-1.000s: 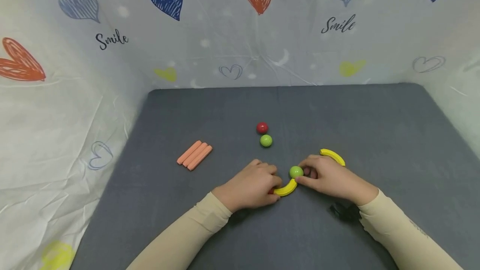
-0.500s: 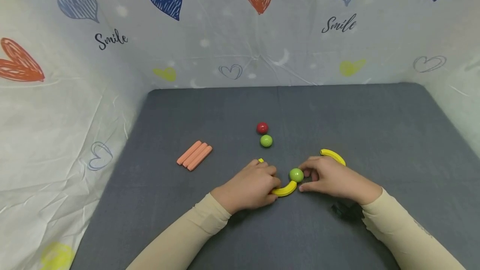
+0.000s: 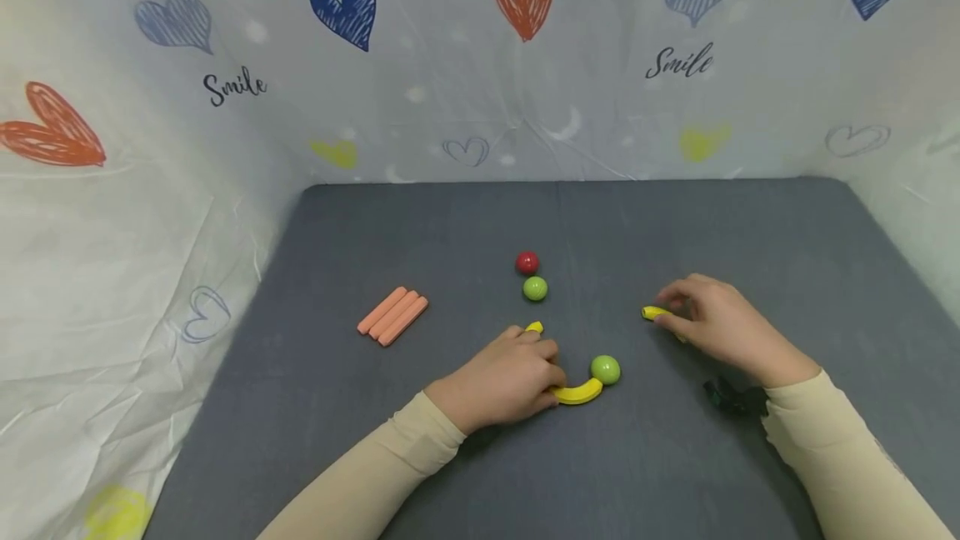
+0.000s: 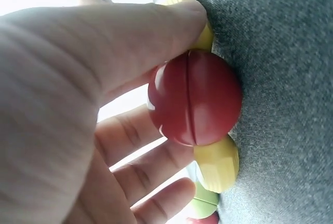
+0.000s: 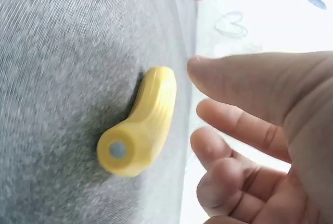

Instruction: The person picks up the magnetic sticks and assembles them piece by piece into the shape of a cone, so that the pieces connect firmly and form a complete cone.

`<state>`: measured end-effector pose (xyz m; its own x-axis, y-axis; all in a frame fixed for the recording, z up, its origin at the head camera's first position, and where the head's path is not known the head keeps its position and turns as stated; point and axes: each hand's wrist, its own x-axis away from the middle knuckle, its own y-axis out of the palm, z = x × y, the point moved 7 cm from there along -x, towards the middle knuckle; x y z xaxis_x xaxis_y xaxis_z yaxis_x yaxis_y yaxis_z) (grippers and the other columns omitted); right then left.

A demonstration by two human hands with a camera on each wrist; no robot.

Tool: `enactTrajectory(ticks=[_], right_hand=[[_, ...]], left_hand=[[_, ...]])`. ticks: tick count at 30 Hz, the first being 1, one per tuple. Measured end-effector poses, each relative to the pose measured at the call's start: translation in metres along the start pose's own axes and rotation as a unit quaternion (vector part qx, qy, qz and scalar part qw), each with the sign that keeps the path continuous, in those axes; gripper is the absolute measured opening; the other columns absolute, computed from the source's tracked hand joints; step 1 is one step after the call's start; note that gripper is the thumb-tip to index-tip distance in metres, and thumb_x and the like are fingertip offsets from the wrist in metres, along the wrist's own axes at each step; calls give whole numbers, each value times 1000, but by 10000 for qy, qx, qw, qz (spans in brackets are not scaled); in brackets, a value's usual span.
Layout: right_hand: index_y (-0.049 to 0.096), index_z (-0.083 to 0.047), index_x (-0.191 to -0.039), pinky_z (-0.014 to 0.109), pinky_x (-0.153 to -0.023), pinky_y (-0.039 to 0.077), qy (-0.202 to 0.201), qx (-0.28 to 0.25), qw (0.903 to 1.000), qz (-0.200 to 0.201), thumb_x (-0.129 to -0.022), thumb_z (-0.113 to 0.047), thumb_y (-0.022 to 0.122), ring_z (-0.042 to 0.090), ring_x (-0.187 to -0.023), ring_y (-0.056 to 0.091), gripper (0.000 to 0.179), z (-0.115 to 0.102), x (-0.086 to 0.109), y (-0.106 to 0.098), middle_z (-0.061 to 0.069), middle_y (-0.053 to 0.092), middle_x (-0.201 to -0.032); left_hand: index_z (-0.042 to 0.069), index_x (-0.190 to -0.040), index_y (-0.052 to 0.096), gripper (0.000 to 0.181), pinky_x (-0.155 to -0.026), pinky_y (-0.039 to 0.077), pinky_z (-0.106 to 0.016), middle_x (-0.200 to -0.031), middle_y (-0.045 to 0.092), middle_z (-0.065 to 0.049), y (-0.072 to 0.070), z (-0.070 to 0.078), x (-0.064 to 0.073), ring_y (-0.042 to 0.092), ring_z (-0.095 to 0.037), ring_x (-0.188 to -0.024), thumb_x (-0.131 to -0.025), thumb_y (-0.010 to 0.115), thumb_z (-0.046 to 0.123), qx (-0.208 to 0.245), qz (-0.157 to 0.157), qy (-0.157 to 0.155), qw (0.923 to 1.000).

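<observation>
My left hand rests low over a red ball, its thumb and fingers curled round the ball. A yellow curved rod runs from the ball toward my right, and a green ball sits at the rod's far end. On the ball's other side, a second yellow rod shows past my fingers. My right hand hovers beside a loose yellow curved rod with a grey disc in its end. In the right wrist view, thumb and fingers are parted and hold nothing.
Three salmon-coloured sticks lie side by side at left. Toward the back, a red ball and a green ball sit close together on the dark grey tabletop. A white printed curtain hangs behind.
My right hand has left the green ball and moved right to the loose yellow rod. A yellow tip has come into view beyond my left hand, which stays on its red ball.
</observation>
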<state>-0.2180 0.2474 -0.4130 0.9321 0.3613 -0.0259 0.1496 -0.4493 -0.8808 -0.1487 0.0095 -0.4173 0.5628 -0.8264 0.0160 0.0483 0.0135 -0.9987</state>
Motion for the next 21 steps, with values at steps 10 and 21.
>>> enactTrajectory(ticks=[10,21], right_hand=[[73,5,-118,31,-62,46,277,-347,9980,-460,-98,-14,73,13,-69,54,27,10,-6,21,3,66,-89],[73,-1,-112,30,-58,45,524,-747,9945,-516,-98,-18,74,14,-64,53,22,-12,-7,37,0,63,-82]], left_hand=[[31,-108,82,13,-83,43,-28,-99,66,9,1,1,-1,58,-10,-91,-96,79,35,17,-16,69,10000],[31,-111,82,15,-81,44,-28,-102,67,9,2,2,-2,59,-11,-93,-96,78,35,-29,-47,95,9999]])
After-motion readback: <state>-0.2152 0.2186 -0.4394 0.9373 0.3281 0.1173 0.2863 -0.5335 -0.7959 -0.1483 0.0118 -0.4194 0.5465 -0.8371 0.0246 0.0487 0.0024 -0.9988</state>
